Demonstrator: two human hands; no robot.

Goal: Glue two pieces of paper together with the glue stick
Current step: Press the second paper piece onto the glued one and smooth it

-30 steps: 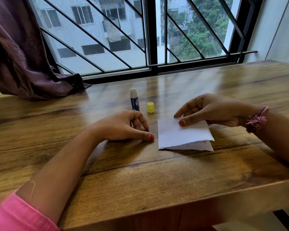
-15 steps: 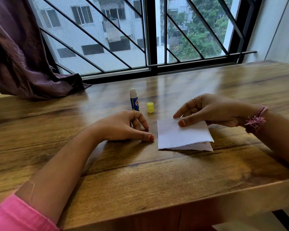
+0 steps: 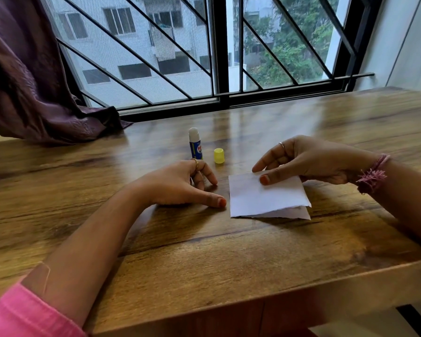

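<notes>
— What's carrying everything?

— A wooden table (image 3: 204, 251), brown with dark grain, set against the window.

— And what lies on it?

— Two white paper pieces (image 3: 265, 199) stacked flat, the lower one peeking out at the near edge. Behind them a glue stick (image 3: 195, 145) stands upright, uncapped, with its yellow cap (image 3: 218, 155) just beside it. The left hand (image 3: 180, 184) rests on the wood near the paper, and a purple curtain (image 3: 66, 122) drapes onto the far-left corner.
</notes>
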